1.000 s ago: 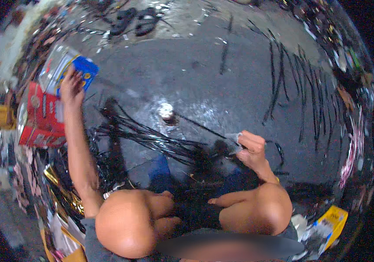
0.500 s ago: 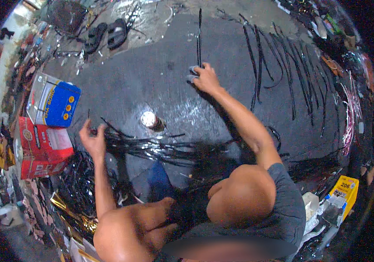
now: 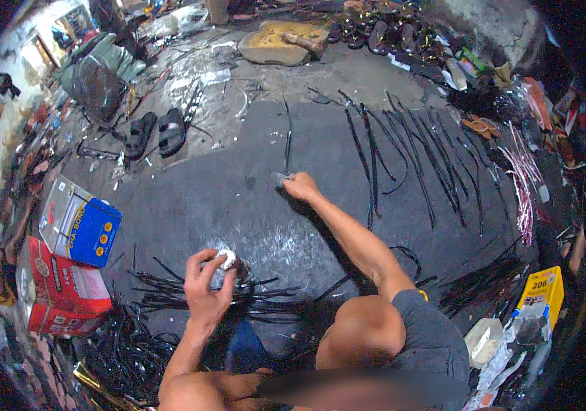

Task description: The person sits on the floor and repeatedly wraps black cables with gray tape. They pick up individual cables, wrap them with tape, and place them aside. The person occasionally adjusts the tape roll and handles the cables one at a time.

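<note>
My right hand (image 3: 301,186), its fingers closed, pinches a small grey pad or rag (image 3: 280,179) against the dark mat. From the pad a thin black strip (image 3: 287,133) runs straight away from me. My left hand (image 3: 205,284) curls its thumb and fingers around the near left side of a shiny can (image 3: 241,268) with a white-crusted top. Beneath and beside that hand lies a loose bundle of black strips (image 3: 159,291).
Several black strips (image 3: 416,144) lie spread out at the right of the mat (image 3: 190,198). A blue-and-clear box (image 3: 91,229) leans on a red box (image 3: 67,291) at left. Sandals (image 3: 171,131) lie at the far left; a yellow container (image 3: 541,294) stands at right.
My left hand has moved right from the strip bundle to the can. My right hand has drawn nearer along the strip, its fingers now more closed. The view has tilted up.
</note>
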The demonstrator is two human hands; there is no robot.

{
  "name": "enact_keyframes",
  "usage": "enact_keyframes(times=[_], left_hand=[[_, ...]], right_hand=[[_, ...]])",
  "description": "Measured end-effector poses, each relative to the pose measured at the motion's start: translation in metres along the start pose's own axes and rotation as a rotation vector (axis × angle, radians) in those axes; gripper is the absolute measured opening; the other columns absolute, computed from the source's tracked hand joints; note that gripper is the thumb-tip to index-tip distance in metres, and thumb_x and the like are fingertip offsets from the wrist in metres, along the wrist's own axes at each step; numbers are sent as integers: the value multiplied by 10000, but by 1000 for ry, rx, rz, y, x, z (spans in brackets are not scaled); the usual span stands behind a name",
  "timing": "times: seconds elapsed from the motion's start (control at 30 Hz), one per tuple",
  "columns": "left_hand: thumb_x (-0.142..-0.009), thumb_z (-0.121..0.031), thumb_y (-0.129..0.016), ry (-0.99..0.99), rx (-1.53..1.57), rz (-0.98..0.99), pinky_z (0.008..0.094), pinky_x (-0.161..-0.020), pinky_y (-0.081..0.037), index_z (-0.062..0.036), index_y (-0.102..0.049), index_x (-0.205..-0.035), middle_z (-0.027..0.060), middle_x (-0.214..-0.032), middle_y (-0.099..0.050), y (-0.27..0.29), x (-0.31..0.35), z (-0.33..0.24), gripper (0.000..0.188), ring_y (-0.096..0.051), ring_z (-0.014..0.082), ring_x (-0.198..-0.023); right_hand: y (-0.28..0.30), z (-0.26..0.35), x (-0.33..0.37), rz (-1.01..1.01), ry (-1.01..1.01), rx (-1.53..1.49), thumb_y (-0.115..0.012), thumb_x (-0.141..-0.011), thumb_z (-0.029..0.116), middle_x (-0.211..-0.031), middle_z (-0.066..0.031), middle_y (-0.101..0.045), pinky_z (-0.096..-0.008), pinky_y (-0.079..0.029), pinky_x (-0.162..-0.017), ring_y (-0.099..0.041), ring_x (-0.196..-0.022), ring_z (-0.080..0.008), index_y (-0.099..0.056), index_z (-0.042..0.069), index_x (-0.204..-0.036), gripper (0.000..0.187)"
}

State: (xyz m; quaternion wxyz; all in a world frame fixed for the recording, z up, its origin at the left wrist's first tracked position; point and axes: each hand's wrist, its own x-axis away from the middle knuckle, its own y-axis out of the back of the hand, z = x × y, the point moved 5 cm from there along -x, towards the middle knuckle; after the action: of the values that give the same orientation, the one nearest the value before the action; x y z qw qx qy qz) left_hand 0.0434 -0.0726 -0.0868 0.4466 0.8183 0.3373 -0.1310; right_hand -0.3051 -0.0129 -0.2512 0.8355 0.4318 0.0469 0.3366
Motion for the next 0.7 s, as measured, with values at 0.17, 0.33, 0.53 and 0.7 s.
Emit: enact_keyframes(times=[0.17,0.33,0.53,0.7], left_hand=[[-697,-34,-765,-2,102,93,372,-810,-521,-52,-655,-1053,151,-1080,-612,-26,6,-15,373,-614,313,-978],[-703,-43,-769,-248,88,135,384,-734,-537,-44,-667,-1054,138,-987,-634,-65,23,-40,365,-637,301,-891],[-729,-64,-767,-349,75,72,347,-622,-537,-30,-677,-1006,105,-914,-643,-61,25,-43,293,-650,258,-778],[-737,-80,-765,-507,-12,30,329,-614,-543,-23,-670,-992,94,-917,-638,-45,9,-58,278,-658,248,-784]], right_hand=[[-24,43,138,736,-151,-1610,-441,-989,426,-1003,-79,-671,-396,-536,-842,-664,-953,-229,-611,79,-1045,391],[-27,29,237,908,-111,-1708,-397,-916,380,-1264,-50,-584,-421,-378,-1019,-487,-1198,-209,-584,65,-1228,481],[-16,33,248,767,-40,-1580,-363,-942,409,-1305,-72,-581,-404,-378,-1025,-495,-1230,-224,-570,51,-1256,520],[-15,42,246,742,-135,-1698,-396,-955,366,-1216,-93,-612,-440,-362,-1042,-523,-1184,-259,-633,59,-1066,403]])
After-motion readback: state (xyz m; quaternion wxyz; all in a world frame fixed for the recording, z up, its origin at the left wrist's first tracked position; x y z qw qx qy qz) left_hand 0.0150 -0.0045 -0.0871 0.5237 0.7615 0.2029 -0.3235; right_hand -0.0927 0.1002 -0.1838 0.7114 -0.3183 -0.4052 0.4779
